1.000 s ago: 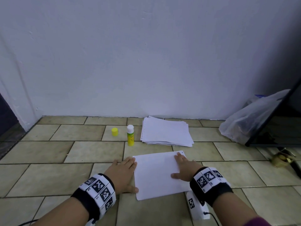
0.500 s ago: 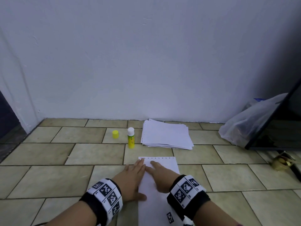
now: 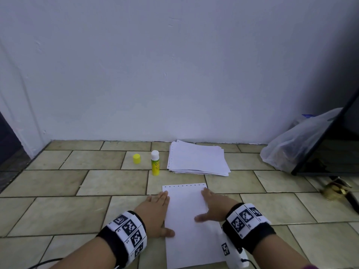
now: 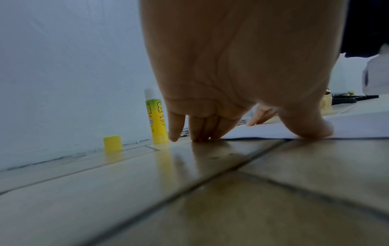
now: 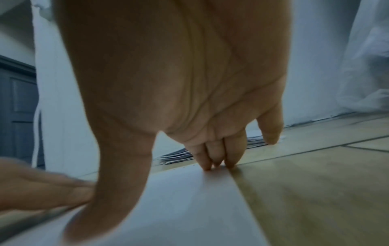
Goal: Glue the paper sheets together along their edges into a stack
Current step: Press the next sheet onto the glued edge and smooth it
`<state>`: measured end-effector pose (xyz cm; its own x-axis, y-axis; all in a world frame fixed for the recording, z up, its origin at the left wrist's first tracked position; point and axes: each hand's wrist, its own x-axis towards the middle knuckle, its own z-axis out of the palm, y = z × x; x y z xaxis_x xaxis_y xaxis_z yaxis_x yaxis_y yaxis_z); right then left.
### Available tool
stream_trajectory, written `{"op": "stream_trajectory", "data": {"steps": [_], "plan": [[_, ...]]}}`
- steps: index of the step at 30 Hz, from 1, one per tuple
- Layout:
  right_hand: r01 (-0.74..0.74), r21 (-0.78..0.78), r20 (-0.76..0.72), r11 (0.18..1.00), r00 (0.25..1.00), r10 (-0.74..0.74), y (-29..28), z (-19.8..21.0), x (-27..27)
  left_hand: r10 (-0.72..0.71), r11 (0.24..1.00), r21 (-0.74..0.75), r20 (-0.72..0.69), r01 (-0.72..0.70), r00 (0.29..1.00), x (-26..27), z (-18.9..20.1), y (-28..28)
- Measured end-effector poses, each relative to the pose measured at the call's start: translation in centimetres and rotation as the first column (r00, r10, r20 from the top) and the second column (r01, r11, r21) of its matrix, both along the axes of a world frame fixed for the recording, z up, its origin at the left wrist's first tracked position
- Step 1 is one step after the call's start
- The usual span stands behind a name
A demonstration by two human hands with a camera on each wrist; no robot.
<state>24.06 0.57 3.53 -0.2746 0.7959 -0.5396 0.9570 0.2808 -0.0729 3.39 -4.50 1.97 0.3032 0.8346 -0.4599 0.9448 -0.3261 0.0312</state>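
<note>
A white sheet (image 3: 186,220) with a punched far edge lies lengthwise on the tiled floor in front of me. My left hand (image 3: 155,212) lies flat along its left edge, thumb on the paper. My right hand (image 3: 211,206) presses flat on its right edge with straight fingers (image 5: 216,158), thumb spread across the sheet (image 5: 189,208). Beyond the sheet lies a loose pile of paper (image 3: 198,159). To the pile's left stands an uncapped yellow glue stick (image 3: 155,165), seen also in the left wrist view as the glue stick (image 4: 154,116). Its yellow cap (image 3: 136,158) sits further left.
A white wall (image 3: 174,74) rises right behind the pile. At the right, a translucent plastic bag (image 3: 295,146) leans by a dark slanted panel (image 3: 330,148), with a small brass object (image 3: 334,192) on the floor. A dark doorway (image 3: 7,144) is at the far left.
The sheet turned from lying crosswise to lying lengthwise. My right hand slid from beside the left hand out to the sheet's right edge. The left hand stayed at the left edge.
</note>
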Motion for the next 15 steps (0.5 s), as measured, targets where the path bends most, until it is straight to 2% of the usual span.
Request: {"op": "stream_trajectory", "data": {"steps": [3,5,9,11,13,15], "plan": [[-0.076,0.094,0.152,0.993,0.987,0.061,-0.8,0.0,-0.9,0.022,0.999,0.023,0.004,-0.022,1.000,0.2,0.6,0.0],[-0.170,0.123,0.224,0.978,0.965,0.140,-0.8,0.2,-1.3,0.017,0.995,0.099,0.002,-0.017,1.000,0.2,1.3,0.0],[-0.307,0.059,0.102,0.950,0.948,0.300,0.1,0.6,-1.8,-0.001,0.989,0.151,0.013,-0.001,1.000,-0.3,2.3,0.6],[-0.371,0.081,0.044,0.925,0.929,0.368,0.3,0.7,-2.2,-0.042,0.994,0.099,0.041,0.037,0.998,-1.0,1.8,1.0],[-0.370,0.135,-0.013,0.919,0.927,0.375,0.4,0.4,-2.0,-0.082,0.997,0.007,0.000,0.082,0.997,-1.6,1.3,1.2],[-0.285,0.201,-0.061,0.937,0.951,0.302,0.6,0.0,-1.1,-0.107,0.994,-0.030,-0.080,0.105,0.991,-1.9,0.6,1.2]]}}
